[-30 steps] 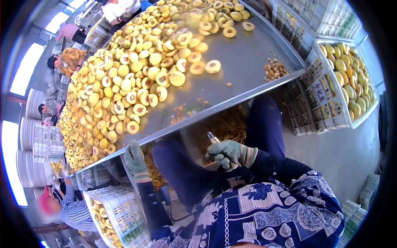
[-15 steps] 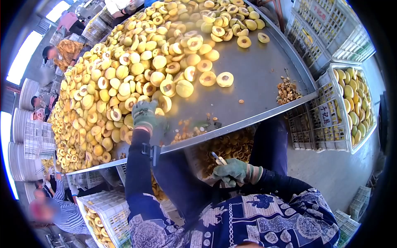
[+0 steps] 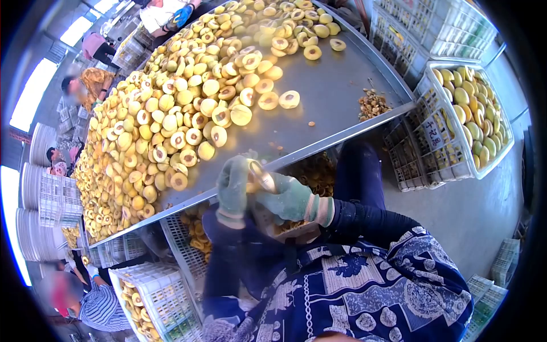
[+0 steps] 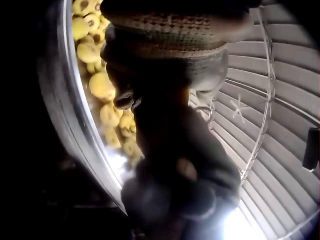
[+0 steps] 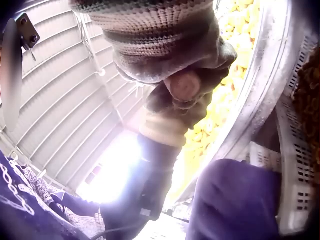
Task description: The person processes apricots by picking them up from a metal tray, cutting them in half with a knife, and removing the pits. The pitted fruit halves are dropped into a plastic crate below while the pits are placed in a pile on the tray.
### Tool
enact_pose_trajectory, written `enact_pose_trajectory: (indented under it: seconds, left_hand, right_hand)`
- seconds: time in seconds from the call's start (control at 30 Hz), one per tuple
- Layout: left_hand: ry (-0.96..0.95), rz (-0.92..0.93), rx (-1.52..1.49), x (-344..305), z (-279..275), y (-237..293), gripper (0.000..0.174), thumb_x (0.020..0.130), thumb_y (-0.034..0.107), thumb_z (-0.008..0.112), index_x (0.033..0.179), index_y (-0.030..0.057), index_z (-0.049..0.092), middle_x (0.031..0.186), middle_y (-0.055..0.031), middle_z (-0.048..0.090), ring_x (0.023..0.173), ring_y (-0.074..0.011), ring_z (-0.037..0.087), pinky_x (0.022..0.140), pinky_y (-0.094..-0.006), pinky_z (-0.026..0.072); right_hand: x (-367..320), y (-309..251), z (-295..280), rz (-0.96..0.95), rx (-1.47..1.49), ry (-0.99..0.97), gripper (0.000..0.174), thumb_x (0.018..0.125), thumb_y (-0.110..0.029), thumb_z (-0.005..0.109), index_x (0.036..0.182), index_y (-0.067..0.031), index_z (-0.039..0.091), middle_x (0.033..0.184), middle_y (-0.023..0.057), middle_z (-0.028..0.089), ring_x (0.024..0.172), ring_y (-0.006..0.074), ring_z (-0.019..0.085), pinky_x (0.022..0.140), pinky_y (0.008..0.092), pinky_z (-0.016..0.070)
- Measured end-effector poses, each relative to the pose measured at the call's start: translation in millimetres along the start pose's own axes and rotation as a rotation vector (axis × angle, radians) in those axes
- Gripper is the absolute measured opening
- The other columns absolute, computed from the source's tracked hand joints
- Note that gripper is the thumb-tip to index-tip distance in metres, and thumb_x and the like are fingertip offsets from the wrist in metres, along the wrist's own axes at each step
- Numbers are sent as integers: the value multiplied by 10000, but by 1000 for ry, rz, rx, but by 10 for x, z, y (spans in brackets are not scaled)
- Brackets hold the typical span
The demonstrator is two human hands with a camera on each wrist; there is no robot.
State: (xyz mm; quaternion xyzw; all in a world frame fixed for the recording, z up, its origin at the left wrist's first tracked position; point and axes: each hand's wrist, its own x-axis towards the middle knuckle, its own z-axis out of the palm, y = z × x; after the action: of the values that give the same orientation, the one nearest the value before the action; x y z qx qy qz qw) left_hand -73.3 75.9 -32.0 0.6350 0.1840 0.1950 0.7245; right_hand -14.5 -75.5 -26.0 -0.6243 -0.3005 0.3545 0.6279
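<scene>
Both gloved hands meet just in front of the metal table's edge. The left hand (image 3: pixel 232 191) holds a yellow fruit piece (image 3: pixel 251 186), mostly hidden between the gloves. Curled round a small hand tool, the right hand (image 3: pixel 288 200) touches or nearly touches the left; the working end cannot be made out. In the right wrist view the round end of the tool's handle (image 5: pixel 185 85) sticks out of the right hand (image 5: pixel 160 45), with the left hand (image 5: pixel 172 117) beyond it. The left wrist view is dark, showing the left hand (image 4: pixel 165 55) above the right (image 4: pixel 180 195).
Halved yellow fruit (image 3: pixel 165 114) lies heaped on the metal table (image 3: pixel 336 85), with a small pile of pits (image 3: pixel 374 106) near its right corner. A crate of whole fruit (image 3: pixel 447 137) stands right, another crate (image 3: pixel 165 296) lower left. Several people are at the far left.
The left hand has come back from the fruit heap to the table's front edge with a fruit piece. The right hand and tool have moved up and left to meet it.
</scene>
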Motion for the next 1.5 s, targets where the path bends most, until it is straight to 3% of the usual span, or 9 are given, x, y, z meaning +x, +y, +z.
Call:
enact_pose_trajectory:
  seconds: [0.1, 0.23, 0.6, 0.67, 0.77, 0.87, 1.17, 1.33, 1.5]
  left_hand:
    - [75, -53, -559, -272, 509, 130, 676, 918, 564, 389, 1208, -39, 489, 1145, -222, 560, 989, -301, 572, 868, -425, 488]
    - [151, -4, -403, -438, 604, 87, 708, 907, 594, 379, 1210, -38, 482, 1130, -241, 571, 961, -321, 592, 811, -427, 513]
    - [175, 45, -305, -508, 476, -143, 603, 953, 475, 381, 1142, -82, 512, 1032, -222, 619, 846, -305, 637, 721, -385, 546]
    - [133, 245, 160, -536, 487, -145, 575, 953, 450, 395, 1127, -84, 517, 1005, -224, 624, 834, -323, 648, 705, -390, 557]
    - [84, 221, 112, -544, 488, -110, 553, 941, 428, 439, 1114, -92, 514, 979, -230, 626, 803, -340, 655, 698, -405, 564]
    - [86, -206, -269, -545, 534, 38, 548, 920, 421, 487, 1093, -97, 522, 960, -226, 629, 787, -345, 656, 696, -416, 567]
    - [-172, -573, -409, -380, 468, 55, 534, 910, 406, 522, 1100, -93, 527, 998, -225, 613, 894, -336, 633, 713, -409, 560]
    - [-1, 85, 146, -648, 635, 39, 442, 930, 333, 519, 1168, -39, 527, 1089, -171, 588, 995, -269, 604, 748, -396, 568]
    - [41, -84, -211, -738, 528, -37, 391, 939, 259, 509, 1162, -62, 530, 1078, -176, 612, 929, -278, 631, 759, -386, 562]
  right_hand:
    - [-55, 174, 28, 179, 49, -12, 430, 831, -318, 619, 1190, -94, 542, 990, 140, 651, 941, 252, 630, 811, 340, 479]
    - [-293, -229, -186, 80, -410, -109, 462, 855, -327, 586, 1177, -4, 513, 927, 204, 646, 871, 327, 639, 748, 377, 492]
    - [-436, -28, -292, -303, -448, -266, 398, 885, -308, 512, 1125, 8, 502, 873, 201, 645, 805, 367, 631, 717, 395, 493]
    - [-488, -438, -360, 161, -410, -361, 356, 883, -316, 515, 1076, -22, 574, 865, 178, 656, 811, 346, 639, 729, 388, 496]
    - [-456, -354, -370, 351, -244, -422, 315, 889, -321, 508, 1008, -55, 627, 891, 165, 663, 865, 314, 641, 762, 377, 489]
    - [-425, -141, -392, 307, -375, -466, 309, 886, -325, 512, 996, -62, 630, 899, 159, 666, 861, 294, 644, 754, 372, 490]
    - [-485, -215, -501, 487, -102, -521, 294, 808, -283, 619, 976, -42, 611, 872, 114, 646, 748, 224, 634, 630, 342, 505]
    - [-585, -129, -415, 509, 419, -477, 158, 832, -226, 562, 764, -84, 545, 561, 5, 518, 403, 106, 448, 346, 249, 331]
    - [-565, -240, -394, 597, 148, -542, 298, 807, -395, 603, 855, -102, 609, 532, -8, 498, 386, 96, 484, 325, 216, 347]
